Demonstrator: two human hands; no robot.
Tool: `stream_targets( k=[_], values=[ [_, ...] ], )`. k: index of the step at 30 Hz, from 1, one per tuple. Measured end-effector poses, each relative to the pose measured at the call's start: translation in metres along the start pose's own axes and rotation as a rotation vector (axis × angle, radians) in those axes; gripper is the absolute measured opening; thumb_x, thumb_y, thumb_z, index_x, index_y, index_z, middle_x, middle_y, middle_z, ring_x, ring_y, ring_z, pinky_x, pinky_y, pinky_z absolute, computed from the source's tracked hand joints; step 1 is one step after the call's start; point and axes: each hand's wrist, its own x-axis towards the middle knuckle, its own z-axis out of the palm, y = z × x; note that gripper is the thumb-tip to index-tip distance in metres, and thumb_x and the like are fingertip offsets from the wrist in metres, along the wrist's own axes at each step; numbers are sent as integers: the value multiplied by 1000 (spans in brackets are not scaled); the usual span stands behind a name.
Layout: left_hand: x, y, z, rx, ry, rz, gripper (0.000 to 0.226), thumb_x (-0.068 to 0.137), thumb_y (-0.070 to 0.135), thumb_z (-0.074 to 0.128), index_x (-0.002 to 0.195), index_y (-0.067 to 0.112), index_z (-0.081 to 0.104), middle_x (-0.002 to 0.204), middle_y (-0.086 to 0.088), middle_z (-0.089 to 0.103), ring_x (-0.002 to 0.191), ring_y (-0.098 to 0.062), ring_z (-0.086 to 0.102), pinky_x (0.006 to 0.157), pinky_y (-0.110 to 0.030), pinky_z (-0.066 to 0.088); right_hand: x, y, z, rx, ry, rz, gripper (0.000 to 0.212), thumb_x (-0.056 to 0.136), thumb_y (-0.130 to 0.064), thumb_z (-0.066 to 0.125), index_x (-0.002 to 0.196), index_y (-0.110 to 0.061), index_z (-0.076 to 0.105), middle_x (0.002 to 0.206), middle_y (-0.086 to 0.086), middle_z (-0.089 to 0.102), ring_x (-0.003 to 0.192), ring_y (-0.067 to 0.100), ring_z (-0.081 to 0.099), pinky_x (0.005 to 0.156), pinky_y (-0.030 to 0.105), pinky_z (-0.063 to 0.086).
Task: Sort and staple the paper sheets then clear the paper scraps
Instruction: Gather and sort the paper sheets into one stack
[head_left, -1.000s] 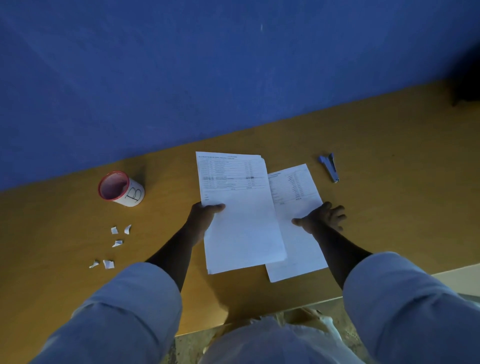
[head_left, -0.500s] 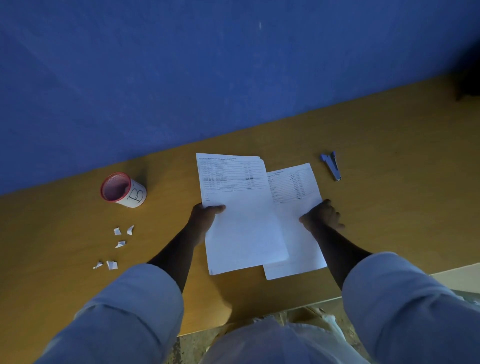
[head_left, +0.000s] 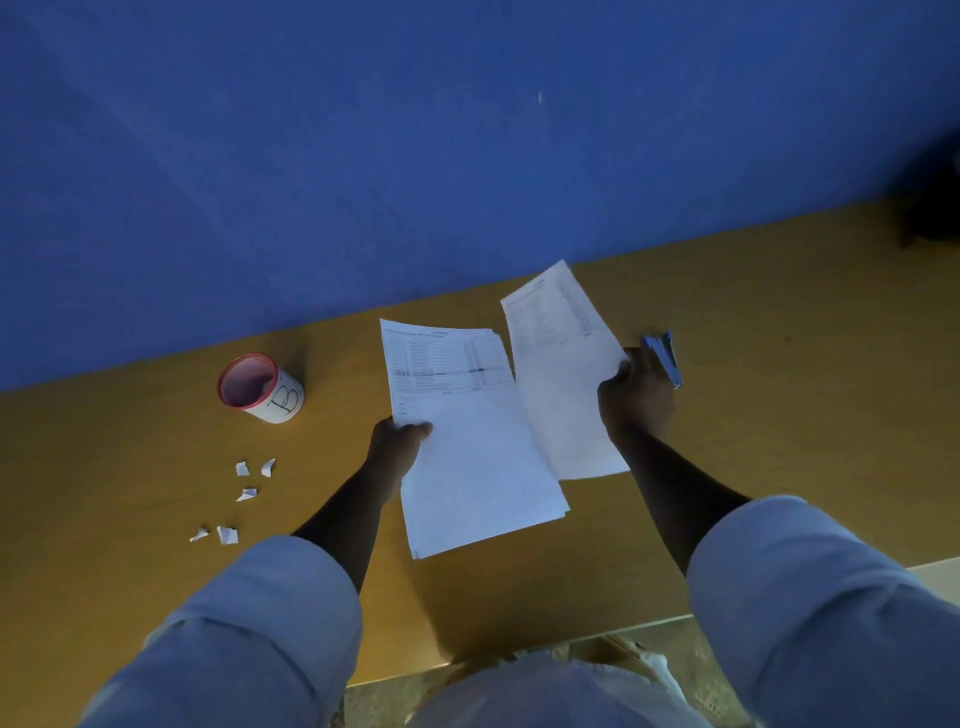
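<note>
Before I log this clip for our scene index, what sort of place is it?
Probably a desk in an office or classroom: printed sheets, a blue stapler and a cup marked B on a wooden tabletop against a blue wall.

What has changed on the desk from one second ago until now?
The right hand, which lay flat on the single sheet, now grips its right edge and has lifted and swung it away toward the stapler. The left hand still holds the paper stack in the same place. The cup, the paper scraps and the stapler have not moved.
</note>
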Motion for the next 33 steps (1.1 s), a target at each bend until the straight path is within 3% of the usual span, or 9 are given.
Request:
stream_targets(
  k=[5,16,23,26,29,33],
  values=[
    [-1,5,-10,-13,163,27,26,91,7,60,116,9,64,107,-7,66,95,-27,63,83,-35,52,12,-11,-9,171,104,87,27,92,-2,42,108,-5,63,109,14,67,95,34,63,69,26,37],
    [-4,7,-27,-2,285,82,28,88,9,59,116,10,64,95,-2,67,74,-18,61,58,-25,49,18,-25,-14,332,38,165,27,94,-9,41,111,-8,62,106,9,66,93,28,61,71,24,37],
    [-10,12,-24,-92,132,102,29,90,4,63,119,8,62,110,-5,65,100,-27,61,82,-36,50,4,-35,-8,460,-287,186,25,93,-12,47,113,-9,63,100,1,63,97,23,59,75,26,41],
    [-10,13,-25,-116,42,84,30,89,7,65,119,8,63,112,-5,68,103,-30,63,86,-41,53,-4,-36,-6,504,-450,169,25,94,-13,49,114,-10,63,103,1,63,90,19,58,68,22,42],
    [-12,15,-26,-102,-79,73,38,77,16,73,115,14,68,109,-8,73,105,-37,66,93,-54,54,-8,-36,-5,524,-554,170,24,93,-13,51,113,-12,64,100,1,64,87,17,58,59,20,42],
    [-21,20,-23,-93,-175,63,41,69,25,74,108,13,71,104,-12,74,100,-39,68,93,-57,54,-9,-35,-3,587,-655,229,25,91,-18,60,115,-15,66,111,0,69,98,20,64,79,28,52]
  ],
)
